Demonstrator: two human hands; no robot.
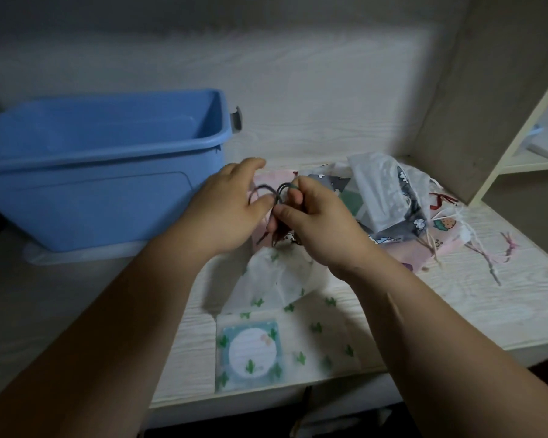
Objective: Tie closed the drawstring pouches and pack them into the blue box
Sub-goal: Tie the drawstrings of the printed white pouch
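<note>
Translucent white drawstring pouch with green cactus print (285, 314) nearest, lying flat on the pale wood-grain table (440, 314), bottom end toward the front edge, neck gathered up under the hands; inside its lower part, a square blue-bordered card with a white circle (250, 352), seen through the film. Above the neck, left hand (228, 213) and right hand (316, 226) close together, touching or nearly so; left fingers (261, 202) pinching one loop of the thin dark drawstring cord (268, 188); right thumb and fingers clenched on the other loop just beside it; knot apparently mid-tying, not yet pulled tight.

Risk from here, as a judgement: a loop slipping out of a pinch during the pull, leaving a slack knot and a neck free to reopen; slick thin cord and a small grip the likely cause; also a hard tug dragging the light pouch across the table or creasing the card inside. Pouch itself soft, thin, frosted, crumpled near the neck; likely to flop when lifted.

Just beyond and to the right, a loose heap of other printed drawstring pouches (389, 197), pink, grey and clear; cords trailing over the table, apparently untied. Farther off on the left, the large blue plastic box (102, 172), open-topped, near the left hand; interior only partly in view.
</note>
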